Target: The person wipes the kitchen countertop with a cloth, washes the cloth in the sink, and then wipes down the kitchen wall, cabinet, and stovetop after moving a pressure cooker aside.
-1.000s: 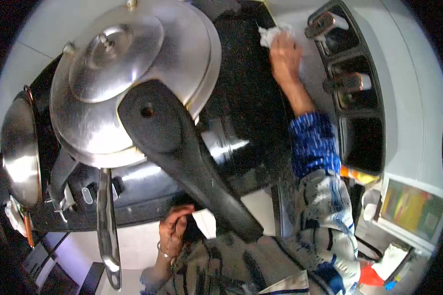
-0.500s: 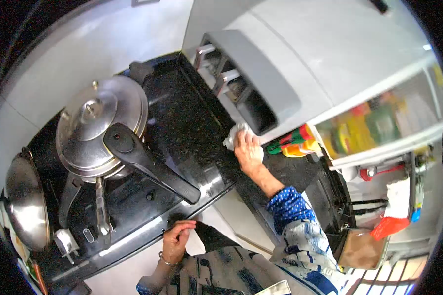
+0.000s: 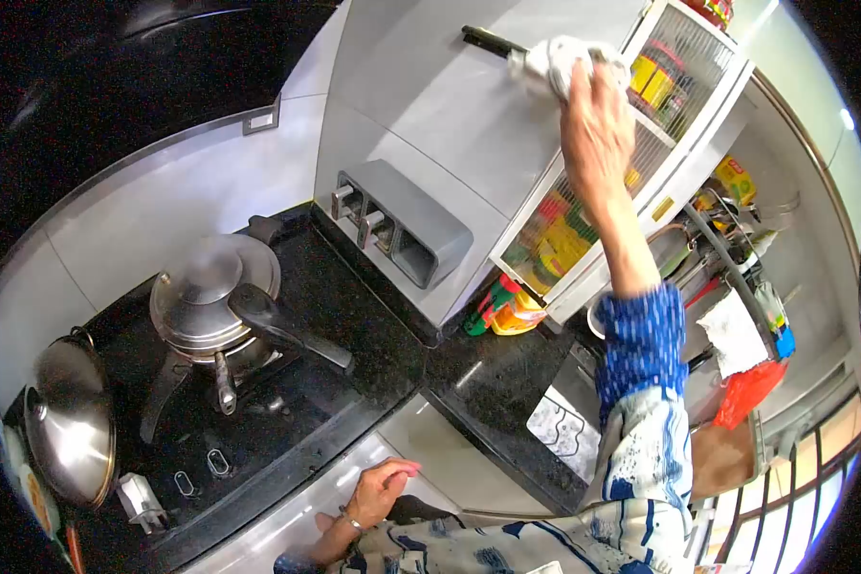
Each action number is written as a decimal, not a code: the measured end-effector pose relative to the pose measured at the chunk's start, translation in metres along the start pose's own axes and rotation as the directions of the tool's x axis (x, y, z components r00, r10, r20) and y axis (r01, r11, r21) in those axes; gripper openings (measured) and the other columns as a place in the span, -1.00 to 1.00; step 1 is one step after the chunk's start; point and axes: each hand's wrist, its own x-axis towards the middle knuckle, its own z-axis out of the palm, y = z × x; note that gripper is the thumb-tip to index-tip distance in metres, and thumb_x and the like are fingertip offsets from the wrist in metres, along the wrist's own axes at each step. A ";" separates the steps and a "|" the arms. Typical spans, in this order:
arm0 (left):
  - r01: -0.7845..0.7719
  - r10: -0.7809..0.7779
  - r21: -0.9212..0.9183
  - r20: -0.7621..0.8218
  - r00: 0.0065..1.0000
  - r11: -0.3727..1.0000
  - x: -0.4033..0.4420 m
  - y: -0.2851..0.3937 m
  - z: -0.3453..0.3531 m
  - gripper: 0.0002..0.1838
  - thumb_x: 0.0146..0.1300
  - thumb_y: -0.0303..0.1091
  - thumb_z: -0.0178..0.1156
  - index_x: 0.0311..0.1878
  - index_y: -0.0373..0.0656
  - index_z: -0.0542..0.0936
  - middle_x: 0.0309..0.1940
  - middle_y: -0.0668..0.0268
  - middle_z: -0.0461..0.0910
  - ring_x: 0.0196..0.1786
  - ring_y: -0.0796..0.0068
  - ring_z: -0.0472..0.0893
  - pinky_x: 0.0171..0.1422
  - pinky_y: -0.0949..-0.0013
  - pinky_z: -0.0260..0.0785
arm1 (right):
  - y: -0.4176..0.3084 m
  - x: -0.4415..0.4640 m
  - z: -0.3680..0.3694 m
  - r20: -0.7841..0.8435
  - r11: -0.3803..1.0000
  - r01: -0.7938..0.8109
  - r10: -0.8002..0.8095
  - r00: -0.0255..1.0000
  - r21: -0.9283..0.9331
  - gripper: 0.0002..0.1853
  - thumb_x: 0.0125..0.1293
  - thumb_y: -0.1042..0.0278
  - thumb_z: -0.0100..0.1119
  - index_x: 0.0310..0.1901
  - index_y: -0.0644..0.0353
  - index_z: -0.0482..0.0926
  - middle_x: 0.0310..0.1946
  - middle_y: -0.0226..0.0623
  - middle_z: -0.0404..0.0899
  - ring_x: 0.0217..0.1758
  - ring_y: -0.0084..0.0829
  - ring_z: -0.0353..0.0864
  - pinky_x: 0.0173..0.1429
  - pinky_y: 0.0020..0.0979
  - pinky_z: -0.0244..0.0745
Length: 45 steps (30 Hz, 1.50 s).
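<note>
My right hand (image 3: 598, 134) is raised high against the tiled wall, its fingers wrapped on a white cloth (image 3: 569, 65). The cloth lies by the end of a dark bar (image 3: 493, 41) on the wall and close to the glass-fronted cabinet (image 3: 584, 225). My left hand (image 3: 378, 490) hangs low in front of the counter edge, its fingers together; whether anything small is inside them is hidden. Below the raised arm, a grey wall holder (image 3: 407, 215) with three compartments is fixed to the tiles.
A steel pressure cooker (image 3: 210, 292) with black handles stands on the black stove at left. A steel pan (image 3: 72, 430) leans beside it. Green and yellow bottles (image 3: 517, 314) stand in the counter corner. A red cloth (image 3: 748, 392) hangs at right.
My right hand has moved from the counter corner up the wall with the white cloth. The view has tilted up and shifted. My left hand stays low by the counter.
</note>
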 end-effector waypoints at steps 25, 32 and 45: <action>0.154 -0.144 0.037 -0.193 0.971 0.987 0.022 -0.008 -0.005 -0.82 0.27 -0.50 -0.03 -0.15 -0.31 0.54 -0.17 0.24 0.59 -0.16 0.51 0.55 -0.08 0.50 0.38 | -0.152 0.006 0.137 0.362 0.872 0.454 -0.488 0.794 0.182 -0.65 0.00 0.48 0.10 -0.09 0.24 0.51 0.03 -0.11 0.33 0.07 -0.24 0.32 0.03 -0.21 0.28; -0.097 0.101 0.082 -0.048 0.994 0.992 0.036 0.002 0.000 -0.85 0.24 -0.55 -0.03 -0.21 -0.33 0.53 -0.18 0.18 0.58 -0.18 0.44 0.58 -0.10 0.44 0.43 | -0.038 -0.089 0.033 0.292 0.879 0.474 -0.467 0.835 0.052 -0.58 -0.03 0.44 0.08 -0.04 0.27 0.47 0.07 -0.15 0.30 0.06 -0.26 0.34 0.00 -0.25 0.30; -0.030 0.031 -0.018 0.061 0.998 0.999 0.059 0.006 0.014 -0.82 0.27 -0.50 -0.01 -0.15 -0.34 0.53 -0.14 0.19 0.57 -0.11 0.46 0.56 0.01 0.45 0.40 | 0.059 0.159 0.047 -0.145 0.899 0.148 -0.225 0.964 -0.413 -0.76 -0.01 0.41 0.07 -0.26 0.23 0.53 -0.26 -0.27 0.45 -0.14 -0.30 0.43 -0.09 -0.31 0.35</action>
